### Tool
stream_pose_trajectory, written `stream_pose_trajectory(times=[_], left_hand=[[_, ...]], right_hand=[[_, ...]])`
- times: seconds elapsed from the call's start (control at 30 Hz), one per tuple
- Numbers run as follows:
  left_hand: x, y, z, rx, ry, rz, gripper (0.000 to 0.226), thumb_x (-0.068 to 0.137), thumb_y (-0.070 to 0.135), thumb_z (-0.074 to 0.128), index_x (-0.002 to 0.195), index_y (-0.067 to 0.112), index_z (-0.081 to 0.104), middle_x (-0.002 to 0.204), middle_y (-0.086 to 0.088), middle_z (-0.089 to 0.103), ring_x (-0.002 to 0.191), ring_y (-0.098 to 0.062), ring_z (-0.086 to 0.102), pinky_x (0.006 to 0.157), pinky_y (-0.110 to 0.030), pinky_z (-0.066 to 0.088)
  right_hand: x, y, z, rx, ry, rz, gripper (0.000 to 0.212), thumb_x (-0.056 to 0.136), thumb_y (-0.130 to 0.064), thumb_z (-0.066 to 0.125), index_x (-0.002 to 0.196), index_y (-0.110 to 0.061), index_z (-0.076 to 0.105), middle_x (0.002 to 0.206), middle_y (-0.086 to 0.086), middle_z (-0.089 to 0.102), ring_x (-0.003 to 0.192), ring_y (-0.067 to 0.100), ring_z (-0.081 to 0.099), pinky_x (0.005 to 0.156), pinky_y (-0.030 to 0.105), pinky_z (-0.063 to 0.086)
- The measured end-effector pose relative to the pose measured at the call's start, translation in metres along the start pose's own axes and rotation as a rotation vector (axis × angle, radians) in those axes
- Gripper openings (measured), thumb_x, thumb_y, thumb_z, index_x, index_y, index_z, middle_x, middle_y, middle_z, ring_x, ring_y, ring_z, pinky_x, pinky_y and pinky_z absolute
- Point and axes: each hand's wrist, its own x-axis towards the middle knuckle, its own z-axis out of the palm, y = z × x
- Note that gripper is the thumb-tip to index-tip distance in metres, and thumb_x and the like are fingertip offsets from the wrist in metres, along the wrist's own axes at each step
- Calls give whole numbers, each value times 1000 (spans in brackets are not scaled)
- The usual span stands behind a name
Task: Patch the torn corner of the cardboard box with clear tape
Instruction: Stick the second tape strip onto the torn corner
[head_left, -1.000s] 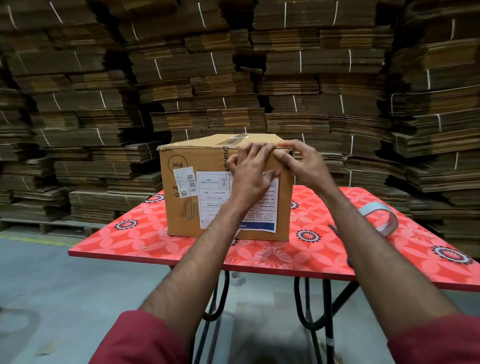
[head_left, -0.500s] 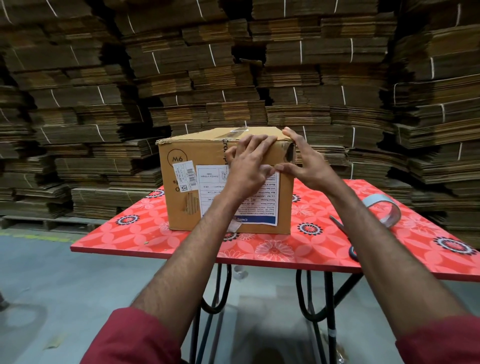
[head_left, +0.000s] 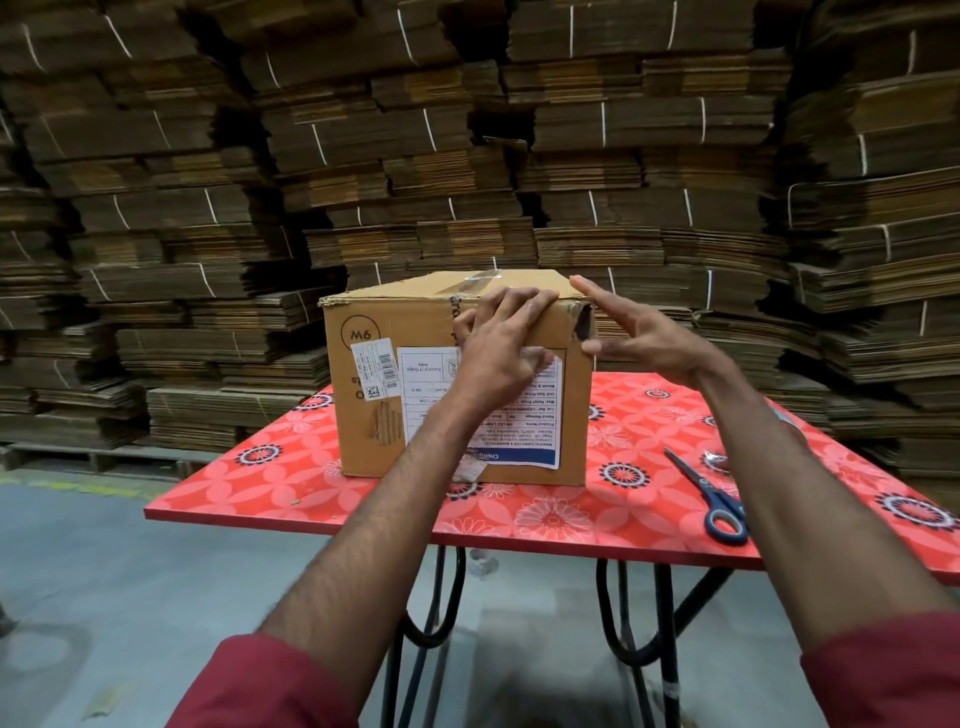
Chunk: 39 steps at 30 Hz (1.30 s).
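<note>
A brown cardboard box (head_left: 410, 332) with upside-down labels stands on the red floral table (head_left: 561, 514). Its upper right front corner (head_left: 583, 325) is torn, showing a dark gap. My left hand (head_left: 501, 343) lies flat on the box's front face near the top edge, fingers spread over the edge. Just right of the torn corner is my right hand (head_left: 641, 332), fingers apart, thumb touching the box's right edge, holding nothing. A strip of clear tape (head_left: 480, 280) runs along the box's top seam. The tape roll is mostly hidden behind my right forearm.
Blue-handled scissors (head_left: 709, 493) lie on the table to the right, near its front edge. Tall stacks of flattened cardboard (head_left: 467, 156) fill the whole background. Grey concrete floor (head_left: 104, 597) lies below, with the table's black metal legs (head_left: 665, 634) under it.
My right hand has come off the box's top corner and moved right, uncovering the torn corner. The left hand stays pressed on the front face. The view has shifted, showing the scissors.
</note>
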Motion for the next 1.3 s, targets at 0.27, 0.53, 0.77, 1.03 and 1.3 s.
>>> stream_pose_trajectory(times=[0.27, 0.53, 0.77, 1.03, 1.3], left_hand=[[-1, -1, 3, 2, 9, 2, 72, 84, 36, 68, 149, 37, 38, 148, 16, 37, 140, -12, 19, 97, -34, 16], [-3, -2, 8, -14, 50, 11, 71, 84, 32, 68, 149, 37, 40, 147, 15, 40, 139, -10, 21, 97, -35, 17], [-2, -3, 7, -36, 42, -4, 71, 84, 34, 69, 148, 39, 40, 147, 18, 39, 140, -10, 20, 97, -35, 18], [-3, -3, 7, -54, 43, -15, 71, 83, 35, 70, 148, 38, 41, 148, 17, 39, 141, -12, 21, 100, -39, 21], [0, -6, 5, -93, 41, -11, 70, 79, 36, 70, 144, 41, 45, 144, 19, 42, 139, -11, 25, 99, -39, 22]], right_hand=[[-19, 1, 16, -32, 282, 6, 81, 94, -27, 71, 161, -34, 25, 169, -10, 21, 146, 4, 33, 116, 33, 38], [-32, 24, 85, -1163, 628, -256, 58, 107, -52, 36, 160, -29, 31, 166, -16, 25, 158, 17, 12, 120, 53, 15], [-33, 33, 76, -1029, 658, -153, 55, 108, -50, 25, 161, -34, 26, 167, -18, 22, 158, 12, 7, 119, 53, 15], [-19, 26, 75, -480, 675, -99, 58, 105, -48, 38, 160, -31, 28, 161, -23, 22, 156, 3, 4, 120, 41, 14], [-21, 29, 110, 20, 611, 2, 62, 105, -50, 43, 160, -47, 15, 170, -12, 15, 157, 5, 5, 124, 31, 15]])
